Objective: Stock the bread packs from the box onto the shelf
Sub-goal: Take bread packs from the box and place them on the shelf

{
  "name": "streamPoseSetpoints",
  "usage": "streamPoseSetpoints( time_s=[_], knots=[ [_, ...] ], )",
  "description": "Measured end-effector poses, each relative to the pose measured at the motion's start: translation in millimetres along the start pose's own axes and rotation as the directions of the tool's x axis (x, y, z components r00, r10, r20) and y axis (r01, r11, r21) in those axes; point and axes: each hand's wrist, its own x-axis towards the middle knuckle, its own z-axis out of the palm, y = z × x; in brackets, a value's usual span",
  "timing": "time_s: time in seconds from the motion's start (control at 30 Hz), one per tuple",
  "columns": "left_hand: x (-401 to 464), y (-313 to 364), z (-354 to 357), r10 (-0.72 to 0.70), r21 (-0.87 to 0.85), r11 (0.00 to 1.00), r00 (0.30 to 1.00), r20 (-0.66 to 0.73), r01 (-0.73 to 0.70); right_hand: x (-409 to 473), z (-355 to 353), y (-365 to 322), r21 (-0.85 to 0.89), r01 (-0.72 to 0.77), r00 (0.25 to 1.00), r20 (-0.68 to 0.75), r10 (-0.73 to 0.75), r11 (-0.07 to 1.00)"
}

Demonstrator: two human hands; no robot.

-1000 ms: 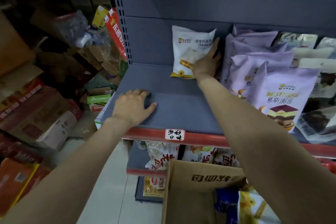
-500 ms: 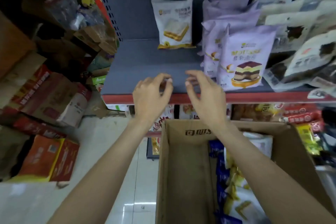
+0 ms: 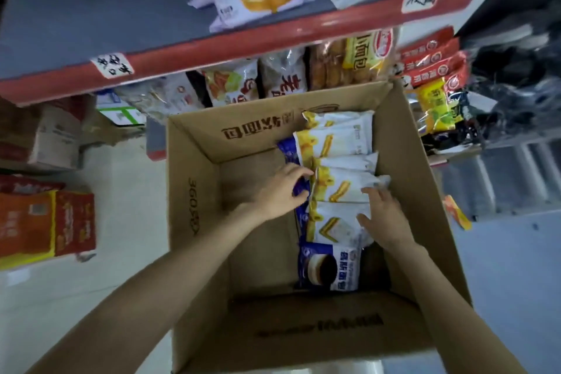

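A small grocery shop, in a stocking aisle.
A grey metal shelf (image 3: 76, 18) with a red price rail (image 3: 273, 39) and handwritten labels (image 3: 111, 65) runs across the top of the frame, packaged bread and snacks (image 3: 282, 76) fill the tier below, and cartons (image 3: 45, 222) of stock sit on the tiled floor at left.

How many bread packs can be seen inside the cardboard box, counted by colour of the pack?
White-and-yellow packs: 5, stacked in a row on the right side of the box.
Blue packs: 1 fully shown nearest the camera; blue edges of others peek out beside the white ones, number unclear.
Total plainly countable: 6.
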Motion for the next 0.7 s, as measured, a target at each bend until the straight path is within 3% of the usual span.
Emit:
streamPoseSetpoints(
  time_s=[0.1,0.17,0.23,0.33,0.4,0.53,0.7],
  knots=[
    [26,14,36,0.089,0.141,0.986,0.996,0.028,-0.093,-11,28,4,0.191,-0.135,0.977,-0.136,0.163,0.972],
    [43,25,53,0.151,0.249,0.958,0.988,-0.010,-0.144,-18,43,-5,0.294,-0.206,0.912,-0.287,0.292,0.933],
    [57,34,67,0.176,0.344,0.924,0.984,0.012,-0.170,-20,57,-13,0.453,-0.316,0.820,-0.310,0.480,0.833],
    [67,41,83,0.152,0.474,0.861,0.983,0.104,-0.184,-12,73,-11,0.718,-0.524,0.690,0.044,0.722,0.457],
    [69,40,89,0.133,0.556,0.812,0.984,0.116,-0.175,-4,84,-3,0.746,-0.590,0.671,0.239,0.702,0.310],
    [73,37,87,0.084,0.620,0.777,0.994,0.073,-0.111,7,94,11,0.787,-0.487,0.789,0.209,0.578,0.380],
    [75,28,83,0.054,0.622,0.774,0.991,0.122,-0.119,7,102,15,0.764,-0.431,0.830,0.125,0.544,0.481]
  ],
)
